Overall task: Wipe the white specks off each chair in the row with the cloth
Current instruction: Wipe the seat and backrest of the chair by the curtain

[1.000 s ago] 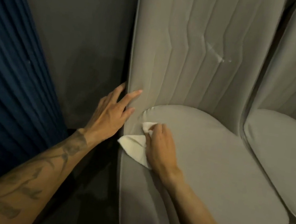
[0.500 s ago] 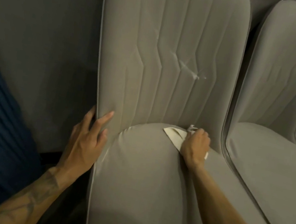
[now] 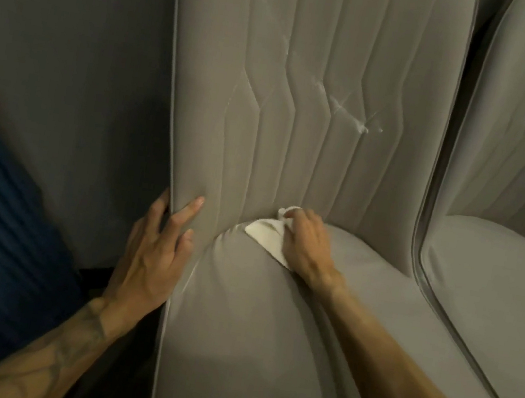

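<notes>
Grey chair [image 3: 271, 331] with a cloth worked into its seat crease.
The left hand [image 3: 156, 251] clasps the left edge of the backrest, fingers spread on the front. The right hand [image 3: 307, 243] curls its grip over the cloth [image 3: 264, 233]; the cloth lies slantwise under it, its free corner pointing left, out past the knuckles. White specks [image 3: 359, 121] streak the backrest above.

The tattooed left arm is reaching forward, its left hand [image 3: 156, 251] clasping the edge of the grey padded chair [image 3: 199, 113]. The right hand [image 3: 307, 245] is pressing down, fingers curling on the crumpled white cloth [image 3: 265, 235].
</notes>
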